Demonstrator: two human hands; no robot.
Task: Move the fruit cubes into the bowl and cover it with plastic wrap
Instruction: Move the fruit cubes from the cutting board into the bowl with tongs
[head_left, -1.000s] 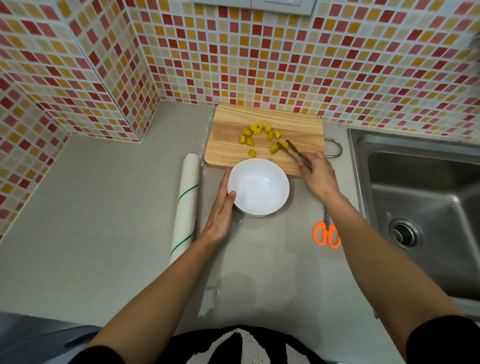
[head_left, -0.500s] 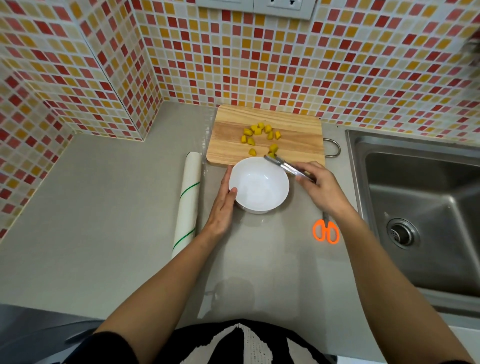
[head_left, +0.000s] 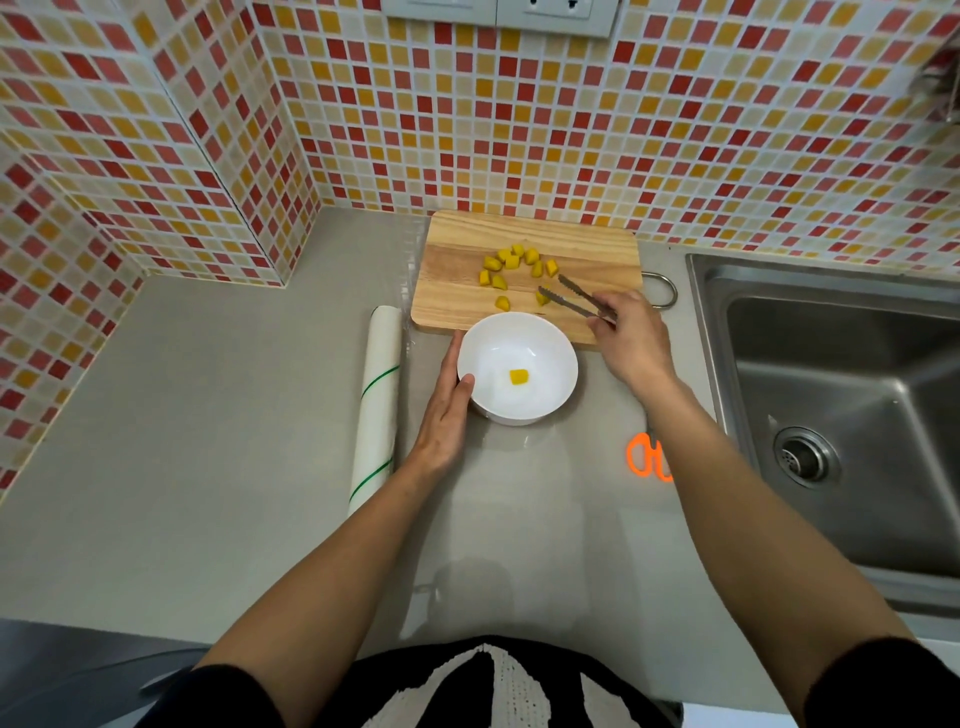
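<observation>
A white bowl stands on the counter in front of a wooden cutting board. One yellow fruit cube lies inside the bowl. Several more yellow cubes sit on the board. My right hand grips metal tongs, whose open tips hover over the board beside a cube. My left hand rests flat against the bowl's left side, thumb on the rim. A roll of plastic wrap lies left of the bowl.
Orange-handled scissors lie on the counter right of the bowl, partly under my right forearm. A steel sink fills the right side. Tiled walls close the back and left. Grey counter stretches to the left.
The tongs carried one cube from the board over the bowl and dropped it in. My right hand has swung the tongs back over the board. The left hand stayed on the bowl.
</observation>
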